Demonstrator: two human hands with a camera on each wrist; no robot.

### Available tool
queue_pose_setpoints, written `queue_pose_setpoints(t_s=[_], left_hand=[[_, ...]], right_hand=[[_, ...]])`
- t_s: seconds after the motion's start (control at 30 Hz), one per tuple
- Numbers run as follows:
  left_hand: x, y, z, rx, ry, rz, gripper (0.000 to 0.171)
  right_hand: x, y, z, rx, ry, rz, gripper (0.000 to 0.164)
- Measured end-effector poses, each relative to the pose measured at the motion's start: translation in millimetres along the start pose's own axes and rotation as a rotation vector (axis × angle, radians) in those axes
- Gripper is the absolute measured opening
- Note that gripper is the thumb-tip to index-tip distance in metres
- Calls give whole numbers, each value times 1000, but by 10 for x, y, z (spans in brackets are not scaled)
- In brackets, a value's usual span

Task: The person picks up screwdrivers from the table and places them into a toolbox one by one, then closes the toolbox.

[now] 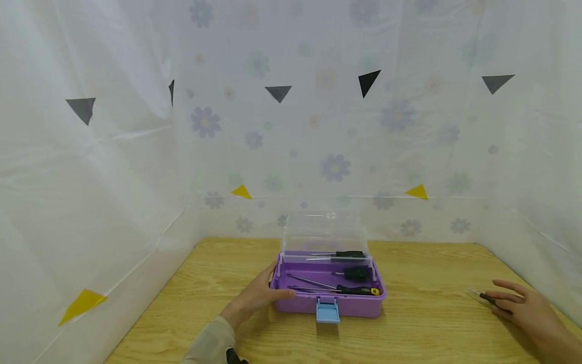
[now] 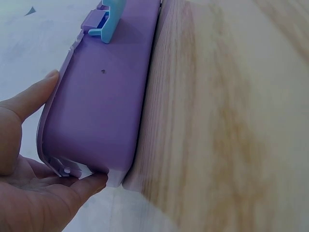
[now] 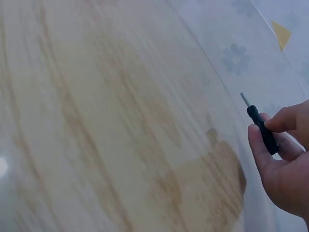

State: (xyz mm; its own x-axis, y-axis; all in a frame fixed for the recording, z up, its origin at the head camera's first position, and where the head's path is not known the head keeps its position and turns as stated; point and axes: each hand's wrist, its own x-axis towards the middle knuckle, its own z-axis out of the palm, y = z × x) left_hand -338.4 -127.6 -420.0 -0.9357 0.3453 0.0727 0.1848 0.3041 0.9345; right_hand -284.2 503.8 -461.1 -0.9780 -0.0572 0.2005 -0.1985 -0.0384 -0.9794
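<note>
A purple toolbox [image 1: 300,305] stands on the table with its clear lid [image 1: 325,235] raised and its light blue latch [image 1: 328,312] hanging down in front. My left hand [image 1: 258,294] grips its left end, thumb over the front rim and fingers against the side wall [image 2: 96,101]. Inside lie a long screwdriver [image 1: 356,290] with a yellow-ended black handle, a stubby black-handled screwdriver [image 1: 356,274] and other screwdrivers [image 1: 349,254] behind the lid's edge. At the far right, my right hand [image 1: 529,311] pinches a small black-handled screwdriver [image 3: 263,130] between thumb and fingers, its tip pointing away from the palm.
The wood-grain table [image 1: 423,328] runs back to a white flowered curtain [image 1: 291,151]. Plastic sheeting [image 1: 113,202] walls in the left side, and more rises close beside my right hand. Black and yellow triangles are stuck on the sheets.
</note>
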Motion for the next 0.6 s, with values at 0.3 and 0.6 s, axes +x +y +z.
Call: queue_pose_setpoints(t_s=[0.3, 0.6], left_hand=[[-2, 8, 6, 15, -1, -10, 112], [-5, 17, -3, -6, -7, 2, 111]], right_hand=[[4, -24, -97, 349, -71, 67, 53], [44, -144, -34, 316, -74, 77, 52]])
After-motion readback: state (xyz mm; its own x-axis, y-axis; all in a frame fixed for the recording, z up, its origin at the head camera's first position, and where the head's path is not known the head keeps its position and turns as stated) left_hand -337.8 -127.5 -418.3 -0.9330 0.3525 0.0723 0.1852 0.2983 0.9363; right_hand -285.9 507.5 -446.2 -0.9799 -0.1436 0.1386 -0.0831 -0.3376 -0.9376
